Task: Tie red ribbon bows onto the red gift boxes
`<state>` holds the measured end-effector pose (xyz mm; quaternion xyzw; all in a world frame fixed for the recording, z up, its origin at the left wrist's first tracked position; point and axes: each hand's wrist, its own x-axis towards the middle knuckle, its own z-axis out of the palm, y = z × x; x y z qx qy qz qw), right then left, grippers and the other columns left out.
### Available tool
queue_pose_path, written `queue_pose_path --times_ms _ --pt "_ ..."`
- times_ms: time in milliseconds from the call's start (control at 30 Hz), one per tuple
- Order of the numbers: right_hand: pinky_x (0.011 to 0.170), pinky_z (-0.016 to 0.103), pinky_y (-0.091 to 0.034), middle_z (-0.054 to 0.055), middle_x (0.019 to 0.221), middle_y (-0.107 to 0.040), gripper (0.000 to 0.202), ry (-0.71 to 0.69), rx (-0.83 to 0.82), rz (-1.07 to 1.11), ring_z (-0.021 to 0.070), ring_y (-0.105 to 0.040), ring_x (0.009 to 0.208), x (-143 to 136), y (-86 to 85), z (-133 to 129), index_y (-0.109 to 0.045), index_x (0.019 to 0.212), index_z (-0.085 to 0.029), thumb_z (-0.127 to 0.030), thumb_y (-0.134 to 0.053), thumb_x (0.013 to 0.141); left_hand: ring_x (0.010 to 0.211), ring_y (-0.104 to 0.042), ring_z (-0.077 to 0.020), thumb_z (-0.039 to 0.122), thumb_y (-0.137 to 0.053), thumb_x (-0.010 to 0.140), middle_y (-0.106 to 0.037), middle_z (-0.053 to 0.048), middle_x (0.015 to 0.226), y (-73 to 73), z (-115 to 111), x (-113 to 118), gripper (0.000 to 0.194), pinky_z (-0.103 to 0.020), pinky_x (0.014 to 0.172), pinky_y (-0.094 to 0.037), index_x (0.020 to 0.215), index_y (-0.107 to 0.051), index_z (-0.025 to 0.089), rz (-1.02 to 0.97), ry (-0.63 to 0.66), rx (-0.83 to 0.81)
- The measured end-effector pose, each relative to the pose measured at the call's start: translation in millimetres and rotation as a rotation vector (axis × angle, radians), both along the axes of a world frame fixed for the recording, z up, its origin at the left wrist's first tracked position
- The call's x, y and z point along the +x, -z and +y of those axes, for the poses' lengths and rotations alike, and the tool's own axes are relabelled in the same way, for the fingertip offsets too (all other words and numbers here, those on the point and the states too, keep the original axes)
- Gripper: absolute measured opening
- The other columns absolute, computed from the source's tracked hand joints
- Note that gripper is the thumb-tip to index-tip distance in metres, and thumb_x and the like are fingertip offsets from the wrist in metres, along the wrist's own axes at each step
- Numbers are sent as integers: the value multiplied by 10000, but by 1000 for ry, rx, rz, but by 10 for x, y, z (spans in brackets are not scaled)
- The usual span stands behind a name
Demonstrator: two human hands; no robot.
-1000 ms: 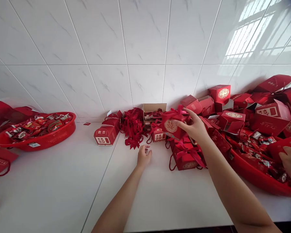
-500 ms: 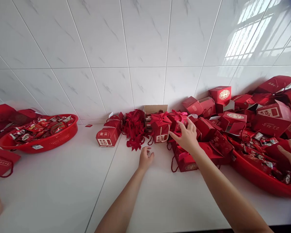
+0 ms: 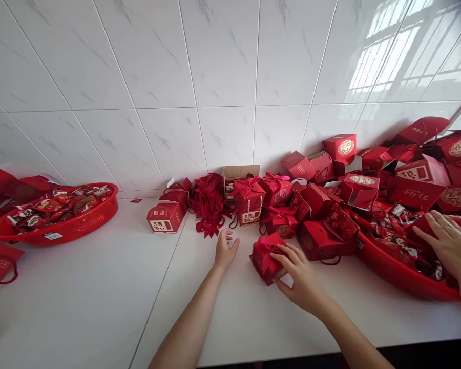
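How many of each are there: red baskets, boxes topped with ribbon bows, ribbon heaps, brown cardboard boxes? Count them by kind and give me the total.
Red baskets: 2
Bow-topped boxes: 4
Ribbon heap: 1
Brown cardboard box: 1
Total: 8

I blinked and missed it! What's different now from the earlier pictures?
The right hand let go of the raised box; which one it is now is unclear. It then grasped a bow-topped box and pulled it left and nearer. The left hand, ribbon pile and left red basket stayed put.
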<state>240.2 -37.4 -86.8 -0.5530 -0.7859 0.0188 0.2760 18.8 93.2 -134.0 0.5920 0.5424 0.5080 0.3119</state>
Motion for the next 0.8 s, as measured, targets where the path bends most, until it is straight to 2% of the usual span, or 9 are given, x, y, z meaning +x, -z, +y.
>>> queue_pose_path --times_ms 67,167,300,400,467,533,567,667,800 --pt "1029 438 -433 66 1387 -488 447 -83 -36 -14 297 -357 1328 -142 -97 140 -562 1266 -274 -252 -577 819 918 -587 -194 267 -651 727 -589 -79 1079 5 19 -4 398 -343 797 -490 1091 -504 203 -18 -36 -1" --pt "1062 435 -389 76 1351 -533 455 23 -24 -88 288 -414 1285 -304 -218 573 -588 1254 -276 -178 -594 810 995 -585 -200 237 -627 742 -564 -89 1116 18 61 -28 404 -344 820 -497 1117 -479 208 -54 -103 -2" --pt "1103 634 -163 165 1474 -375 525 208 35 -58 386 -247 1385 -361 -221 1010 -489 1360 -204 -218 -584 844 977 -605 -182 196 -588 773 -561 -87 1094 31 97 -73 368 -337 822 -511 1119 -461 211 -69 -144 -6" --pt "1093 638 -170 159 1563 -189 591 268 121 -21 380 -73 1442 -385 17 838 -379 1435 -203 -231 -541 868 944 -612 -172 189 -578 792 -569 -81 1088 32 103 -89 335 -328 804 -519 1111 -479 210 -35 -127 -2" --pt "1099 584 -233 165 1559 -205 560 79 84 -54 361 -96 1445 -417 239 569 -405 1426 -191 -211 -502 875 926 -610 -171 194 -585 807 -582 -77 1074 24 103 -88 275 -333 800 -519 1074 -520 192 11 -90 3" --pt "1097 526 -293 143 1510 -342 475 -137 -61 -97 320 -247 1416 -443 411 328 -473 1382 -223 -233 -452 908 903 -608 -174 222 -600 836 -608 -63 1024 5 92 -74 181 -359 805 -512 1003 -571 157 78 -22 11" --pt "1100 519 -294 126 1492 -382 450 -172 -118 -98 309 -285 1403 -449 458 246 -494 1365 -234 -252 -435 919 896 -606 -178 231 -613 840 -622 -53 981 -7 79 -61 146 -375 814 -505 955 -595 143 116 18 17" --pt "1112 507 -281 96 1464 -435 419 -175 -211 -71 293 -329 1382 -442 453 168 -535 1324 -248 -281 -439 918 913 -599 -205 181 -670 767 -650 -30 854 -47 1 4 45 -391 851 -487 802 -651 161 217 121 50" --pt "1115 501 -278 91 1463 -438 414 -166 -226 -44 289 -332 1381 -425 357 211 -548 1312 -253 -279 -444 912 909 -612 -219 94 -647 671 -661 -28 828 -125 -121 78 147 -359 863 -492 741 -673 221 298 131 109"
